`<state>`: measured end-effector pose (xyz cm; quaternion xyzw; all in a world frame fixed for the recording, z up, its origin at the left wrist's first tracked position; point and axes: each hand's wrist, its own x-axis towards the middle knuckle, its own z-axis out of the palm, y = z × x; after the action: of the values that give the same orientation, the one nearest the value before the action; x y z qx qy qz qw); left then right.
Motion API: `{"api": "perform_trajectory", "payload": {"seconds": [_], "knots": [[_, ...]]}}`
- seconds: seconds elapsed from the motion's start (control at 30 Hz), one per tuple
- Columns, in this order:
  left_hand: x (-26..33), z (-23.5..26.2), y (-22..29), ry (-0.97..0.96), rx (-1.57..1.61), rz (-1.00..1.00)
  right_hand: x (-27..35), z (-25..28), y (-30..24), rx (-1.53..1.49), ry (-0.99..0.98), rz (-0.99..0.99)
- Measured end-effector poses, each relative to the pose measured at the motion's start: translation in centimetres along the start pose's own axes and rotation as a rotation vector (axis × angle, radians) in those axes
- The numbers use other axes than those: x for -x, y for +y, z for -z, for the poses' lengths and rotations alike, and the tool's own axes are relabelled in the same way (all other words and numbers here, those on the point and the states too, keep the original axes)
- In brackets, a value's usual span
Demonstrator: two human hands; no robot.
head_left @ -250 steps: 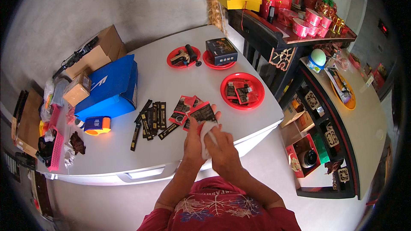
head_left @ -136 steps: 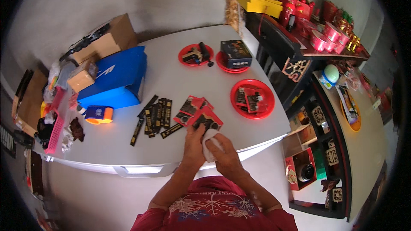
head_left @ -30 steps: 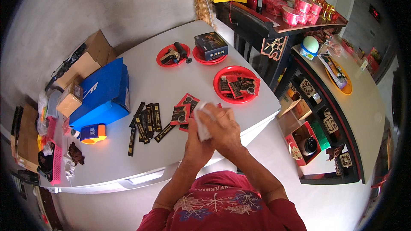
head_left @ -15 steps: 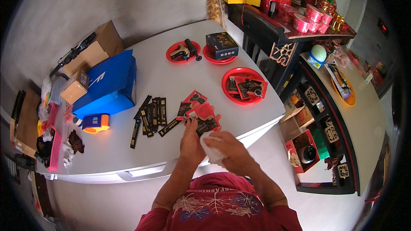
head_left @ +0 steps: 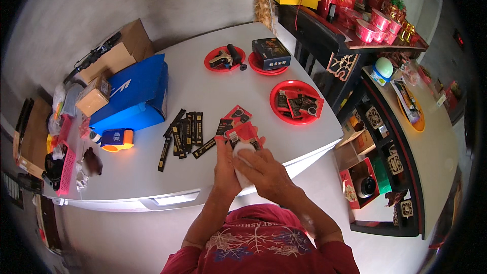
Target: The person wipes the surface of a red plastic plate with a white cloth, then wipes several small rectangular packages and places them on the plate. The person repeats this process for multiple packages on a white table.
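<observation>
My left hand [head_left: 225,168] grips a red and black packet [head_left: 243,132] above the table's near side. In my right hand [head_left: 269,173] is a wadded white cloth [head_left: 241,176], pressed over the lower part of that packet, so much of its front is hidden. Just beyond my hands, more red and black packets [head_left: 239,113] lie on the white table [head_left: 203,94]. To their left are several slim black stick sachets [head_left: 188,132], mostly side by side, some slanted. A red plate [head_left: 275,112] on the right holds several similar packets.
Farther back stand a red plate with a pistol-shaped tool [head_left: 221,60] and a dark box [head_left: 272,53] on another plate. A blue box [head_left: 133,96], cartons, an orange and blue dispenser [head_left: 117,140] and a pink basket [head_left: 67,172] fill the left. Shelves [head_left: 385,157] stand right.
My right hand has brought the white cloth up and left, over the packet's lower face. My left hand still grips the packet. The whole view has shifted slightly.
</observation>
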<state>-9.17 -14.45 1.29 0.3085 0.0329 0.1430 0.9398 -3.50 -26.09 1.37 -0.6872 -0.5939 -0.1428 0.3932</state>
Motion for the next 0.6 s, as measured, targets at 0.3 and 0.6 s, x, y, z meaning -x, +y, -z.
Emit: {"api": "perform_trajectory", "payload": {"seconds": [0.3, 0.6], "knots": [[0.1, -0.2, -1.3, 0.134, 0.003, 0.046, -3.1, 0.4, 0.8, 0.108, 0.153, -0.069], [-0.4, 3.4, -0.4, 0.139, -0.008, -0.076, 2.2, 0.2, -0.5, -0.103, -0.133, -0.144]]}}
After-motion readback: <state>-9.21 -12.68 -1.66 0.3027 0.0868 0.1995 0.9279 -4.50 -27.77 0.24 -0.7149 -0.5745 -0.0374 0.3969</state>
